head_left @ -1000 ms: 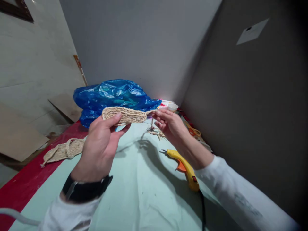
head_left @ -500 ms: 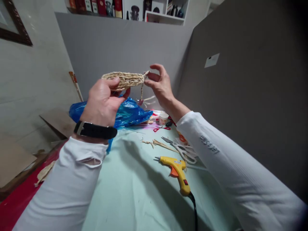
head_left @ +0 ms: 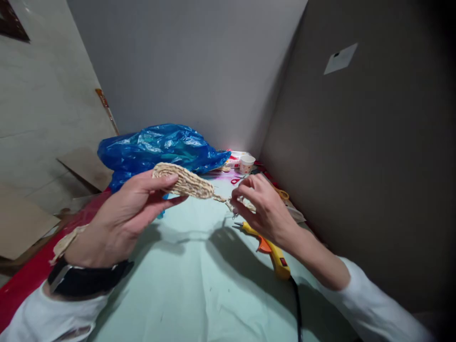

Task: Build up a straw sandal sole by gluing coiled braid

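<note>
My left hand (head_left: pixel 124 209) grips a flat oval coil of pale braided straw cord (head_left: pixel 183 181), thumb on top and fingers beneath, raised over the table. To its right is my right hand (head_left: pixel 261 204), its fingers curled together in a pinch on pale straw cord (head_left: pixel 248 204). The fingers partly hide this cord, and its link to the coil is hard to make out against straw scraps (head_left: pixel 221 198) behind. Below my right hand, a yellow glue gun (head_left: pixel 276 256) with an orange trigger lies on the table, partly covered by the hand.
A crumpled blue plastic bag (head_left: pixel 164 147) lies at the back left. Behind my right hand are a paper cup (head_left: pixel 247 164) and red-handled scissors (head_left: pixel 235 180). The glue gun's black cable (head_left: pixel 296 304) runs toward me over the pale green cloth (head_left: pixel 171 294). A grey panel (head_left: pixel 356 156) stands at the right.
Both hands have come down with the straw coil, which now tilts down to the right. My right hand has moved away from the coil's end. The view has tipped downward.
</note>
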Tool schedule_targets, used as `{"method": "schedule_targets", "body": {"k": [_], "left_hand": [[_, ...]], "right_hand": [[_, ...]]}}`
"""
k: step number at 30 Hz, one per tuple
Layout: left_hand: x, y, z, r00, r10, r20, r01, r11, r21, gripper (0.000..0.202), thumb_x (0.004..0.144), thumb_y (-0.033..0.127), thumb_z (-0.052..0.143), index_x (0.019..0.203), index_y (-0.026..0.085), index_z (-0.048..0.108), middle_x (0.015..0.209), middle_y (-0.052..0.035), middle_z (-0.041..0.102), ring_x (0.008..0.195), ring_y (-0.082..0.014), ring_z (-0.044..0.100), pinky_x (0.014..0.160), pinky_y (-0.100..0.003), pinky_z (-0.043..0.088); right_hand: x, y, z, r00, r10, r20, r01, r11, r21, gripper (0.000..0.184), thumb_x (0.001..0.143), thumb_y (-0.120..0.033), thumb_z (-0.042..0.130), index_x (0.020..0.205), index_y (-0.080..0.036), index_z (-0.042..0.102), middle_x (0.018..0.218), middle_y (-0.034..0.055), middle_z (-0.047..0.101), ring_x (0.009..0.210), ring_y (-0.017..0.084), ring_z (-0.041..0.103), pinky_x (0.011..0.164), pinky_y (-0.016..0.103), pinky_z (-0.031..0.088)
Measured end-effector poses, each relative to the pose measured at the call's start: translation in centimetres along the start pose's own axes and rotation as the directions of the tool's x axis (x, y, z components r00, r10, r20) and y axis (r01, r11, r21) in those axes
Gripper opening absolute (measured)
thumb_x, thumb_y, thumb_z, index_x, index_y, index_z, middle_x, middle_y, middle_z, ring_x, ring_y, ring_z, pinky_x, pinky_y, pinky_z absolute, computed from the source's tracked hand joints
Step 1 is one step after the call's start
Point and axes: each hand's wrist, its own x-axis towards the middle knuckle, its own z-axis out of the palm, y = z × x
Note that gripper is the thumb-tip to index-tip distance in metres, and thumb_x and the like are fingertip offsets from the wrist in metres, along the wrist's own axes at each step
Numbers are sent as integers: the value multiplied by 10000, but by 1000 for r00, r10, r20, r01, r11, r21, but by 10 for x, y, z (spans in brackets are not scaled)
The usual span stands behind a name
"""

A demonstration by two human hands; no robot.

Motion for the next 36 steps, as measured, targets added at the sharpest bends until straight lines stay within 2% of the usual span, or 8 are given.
{"method": "schedule_targets", "body": {"k": [4, 8, 14, 18, 21, 25, 29, 36], "left_hand": [[3, -15, -23, 996, -66, 55, 56, 985, 160, 142, 769, -15, 697, 781, 125, 714, 746, -61, 731, 625, -175, 707, 595, -263, 635], [6, -18, -36, 994, -89, 70, 72, 975, 208, 133, 778, 1, 690, 819, 124, 717, 754, -78, 736, 622, -176, 707, 582, -245, 621], [8, -21, -43, 994, -110, 20, 103, 970, 222, 129, 802, 33, 663, 873, 133, 705, 823, -115, 762, 643, -233, 733, 583, -323, 631], [9, -25, -45, 995, -81, -50, 89, 980, 180, 149, 796, 9, 656, 832, 150, 685, 943, -102, 776, 720, -200, 740, 624, -261, 613], [9, -28, -43, 993, -117, -36, 120, 986, 116, 220, 733, -31, 680, 847, 156, 697, 951, -85, 780, 798, -199, 746, 640, -220, 588], [8, -29, -40, 988, -151, -29, 153, 984, 90, 292, 637, -54, 734, 828, 164, 694, 890, -65, 779, 786, -226, 747, 627, -250, 585], [8, -29, -36, 988, -147, -39, 150, 984, 92, 251, 645, -20, 759, 789, 169, 677, 849, -62, 766, 723, -229, 738, 593, -274, 586], [2, -31, -33, 983, -185, 1, 183, 972, 145, 177, 709, 36, 749, 813, 165, 687, 737, -66, 742, 577, -208, 690, 557, -300, 572]], "right_hand": [[-15, -7, 7, 980, -11, 199, -16, 991, 135, 72, 997, -188, 509, 987, -191, 580, 937, 46, 593, 813, 146, 568, 744, 273, 455], [-8, -5, 13, 950, -56, 306, -5, 981, 196, 202, 1036, -183, 454, 1197, -224, 568, 979, 33, 629, 807, 129, 588, 741, 252, 455], [-7, 1, 29, 938, -180, 296, 149, 981, 124, 161, 1004, -184, 550, 1095, -206, 682, 898, 42, 588, 790, 135, 553, 662, 240, 386], [-11, 1, 36, 955, -179, 236, 142, 976, 167, 117, 1015, -180, 533, 1033, -172, 648, 911, 53, 623, 791, 131, 571, 681, 248, 404], [-12, 0, 35, 943, -117, 311, 38, 968, 249, 123, 1031, -218, 515, 1009, -202, 635, 958, 48, 635, 866, 145, 583, 762, 262, 428], [-10, -2, 30, 925, 24, 379, -178, 909, 378, 191, 1046, -314, 500, 917, -230, 613, 912, 15, 626, 835, 133, 575, 740, 259, 419], [-10, -3, 30, 917, 90, 389, -277, 845, 458, 225, 1034, -356, 507, 874, -236, 609, 870, 16, 599, 796, 143, 559, 716, 274, 408], [-15, 0, 32, 885, 177, 430, -418, 711, 566, 275, 1014, -442, 514, 864, -237, 618, 1007, 37, 640, 944, 188, 588, 794, 286, 440]]}}
